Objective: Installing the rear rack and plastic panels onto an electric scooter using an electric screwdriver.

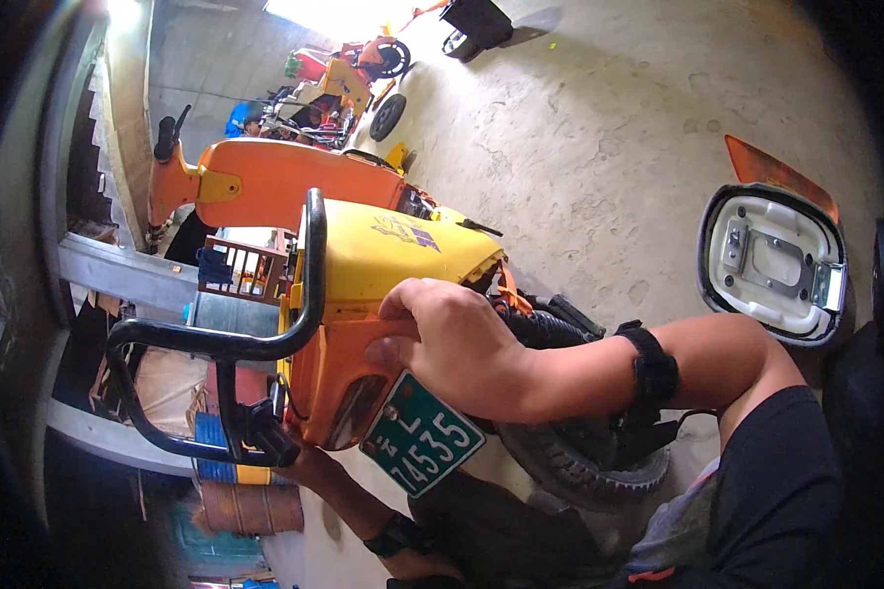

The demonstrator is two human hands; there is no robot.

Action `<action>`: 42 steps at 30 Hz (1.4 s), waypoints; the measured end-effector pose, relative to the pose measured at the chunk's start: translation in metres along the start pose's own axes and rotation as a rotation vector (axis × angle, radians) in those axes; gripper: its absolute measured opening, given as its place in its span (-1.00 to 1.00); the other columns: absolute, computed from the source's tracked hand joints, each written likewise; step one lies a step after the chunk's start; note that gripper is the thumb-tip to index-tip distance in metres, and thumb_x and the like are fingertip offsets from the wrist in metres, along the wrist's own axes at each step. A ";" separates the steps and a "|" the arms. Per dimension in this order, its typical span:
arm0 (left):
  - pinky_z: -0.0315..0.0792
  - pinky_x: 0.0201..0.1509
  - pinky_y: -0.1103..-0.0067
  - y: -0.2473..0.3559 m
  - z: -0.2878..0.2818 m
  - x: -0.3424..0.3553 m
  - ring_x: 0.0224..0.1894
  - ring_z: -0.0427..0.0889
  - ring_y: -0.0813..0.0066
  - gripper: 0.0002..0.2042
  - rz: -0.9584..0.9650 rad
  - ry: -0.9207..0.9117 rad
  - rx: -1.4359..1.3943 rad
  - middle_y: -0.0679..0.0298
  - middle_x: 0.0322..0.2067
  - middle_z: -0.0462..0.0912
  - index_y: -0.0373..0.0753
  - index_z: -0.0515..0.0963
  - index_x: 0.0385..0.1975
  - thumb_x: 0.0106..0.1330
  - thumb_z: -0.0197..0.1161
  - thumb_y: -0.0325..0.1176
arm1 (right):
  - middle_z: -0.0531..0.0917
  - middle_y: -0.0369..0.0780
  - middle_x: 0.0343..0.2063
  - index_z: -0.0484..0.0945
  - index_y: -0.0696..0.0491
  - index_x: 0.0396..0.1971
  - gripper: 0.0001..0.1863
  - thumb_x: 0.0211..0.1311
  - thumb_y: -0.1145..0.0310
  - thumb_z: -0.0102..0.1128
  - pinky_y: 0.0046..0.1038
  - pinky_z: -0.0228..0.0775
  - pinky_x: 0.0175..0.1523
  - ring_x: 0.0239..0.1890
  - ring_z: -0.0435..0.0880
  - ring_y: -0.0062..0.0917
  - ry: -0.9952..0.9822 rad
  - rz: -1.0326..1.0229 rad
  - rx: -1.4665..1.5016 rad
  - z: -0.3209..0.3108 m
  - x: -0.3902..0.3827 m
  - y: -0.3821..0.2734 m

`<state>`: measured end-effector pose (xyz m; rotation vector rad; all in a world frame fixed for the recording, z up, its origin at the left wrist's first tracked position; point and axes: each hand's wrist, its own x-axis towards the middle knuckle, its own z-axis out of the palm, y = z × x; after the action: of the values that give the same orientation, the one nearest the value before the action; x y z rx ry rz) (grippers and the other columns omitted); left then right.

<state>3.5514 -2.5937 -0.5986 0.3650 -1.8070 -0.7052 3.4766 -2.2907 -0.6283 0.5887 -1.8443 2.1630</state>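
An orange and yellow scooter body appears sideways, with a black tubular rear rack on it. My right hand comes in from the right and is closed on the orange tail panel, its thumb on the orange part and its bent fingers by the yellow side cover. Under that hand, a green licence plate sits beside the tail lamp. My left hand reaches up from below to the tail's lower side, near the rack's end. Its fingers are hidden behind the bodywork.
A rear wheel with a knobbly tyre is below my right forearm. A seat lies underside up on the concrete floor, beside an orange panel. Farther off are a partly dismantled scooter, a loose wheel and rusty drums.
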 end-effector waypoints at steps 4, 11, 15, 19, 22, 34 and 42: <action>0.50 0.19 0.28 -0.004 -0.005 0.002 0.03 0.64 0.12 -0.32 -0.066 0.011 0.025 -0.07 0.09 0.63 -0.51 0.42 0.20 0.37 0.41 -0.01 | 0.76 0.04 -0.13 0.65 0.26 -0.09 -0.69 0.22 0.44 0.44 -0.35 0.61 0.11 -0.01 0.79 -0.23 0.027 0.033 0.164 0.007 -0.005 -0.002; 0.51 0.14 0.31 -0.003 -0.003 0.005 -0.02 0.66 0.14 -0.40 0.068 0.001 0.036 -0.05 0.03 0.67 -0.54 0.55 0.05 0.37 0.40 -0.01 | 0.76 0.09 -0.20 0.69 0.28 -0.10 -0.74 0.21 0.54 0.38 -0.32 0.60 0.06 -0.05 0.79 -0.21 0.068 -0.083 0.302 0.014 0.001 0.004; 0.54 0.06 0.33 0.006 0.003 0.001 -0.11 0.67 0.20 -0.64 0.069 -0.016 0.033 -0.05 -0.09 0.70 -0.55 0.58 -0.05 0.39 0.25 -0.30 | 0.79 0.02 -0.19 0.70 0.29 -0.08 -0.72 0.20 0.56 0.40 -0.40 0.61 0.06 -0.08 0.80 -0.36 0.018 -0.057 0.270 0.011 0.006 0.004; 0.53 0.02 0.35 0.007 0.006 -0.004 -0.15 0.65 0.24 -0.63 0.103 -0.003 -0.032 -0.04 -0.13 0.70 -0.57 0.58 -0.08 0.39 0.24 -0.29 | 0.78 0.05 -0.21 0.70 0.29 -0.09 -0.74 0.24 0.56 0.37 -0.38 0.61 0.05 -0.09 0.80 -0.37 0.009 -0.055 0.221 0.009 0.009 0.000; 0.53 0.00 0.35 0.004 0.005 -0.005 -0.16 0.65 0.25 -0.63 0.116 -0.020 -0.043 -0.04 -0.14 0.70 -0.58 0.58 -0.08 0.39 0.24 -0.28 | 0.78 0.04 -0.22 0.70 0.29 -0.10 -0.76 0.26 0.53 0.36 -0.35 0.62 0.03 -0.09 0.81 -0.36 -0.005 -0.057 0.183 0.008 0.010 -0.001; 0.49 -0.15 0.32 0.016 0.008 -0.009 -0.27 0.59 0.30 -0.61 0.168 0.001 -0.040 0.01 -0.32 0.67 -0.54 0.59 -0.19 0.47 0.16 -0.21 | 0.74 -0.03 -0.30 0.74 0.22 -0.25 -0.82 0.15 0.48 0.45 -0.32 0.59 0.00 -0.16 0.76 -0.22 0.118 -0.240 -0.077 0.005 0.016 0.007; 0.49 -0.13 0.31 0.009 0.005 -0.003 -0.27 0.60 0.27 -0.65 0.156 -0.045 -0.078 0.07 -0.31 0.68 -0.50 0.61 -0.19 0.44 0.20 -0.21 | 0.68 -0.10 -0.30 0.74 0.23 -0.32 -0.86 0.10 0.55 0.47 -0.35 0.54 -0.02 -0.19 0.70 -0.26 0.187 -0.310 0.074 0.014 0.015 0.016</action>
<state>3.5482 -2.5837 -0.5968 0.1560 -1.8220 -0.6768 3.4587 -2.3081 -0.6343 0.6184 -1.4752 2.0105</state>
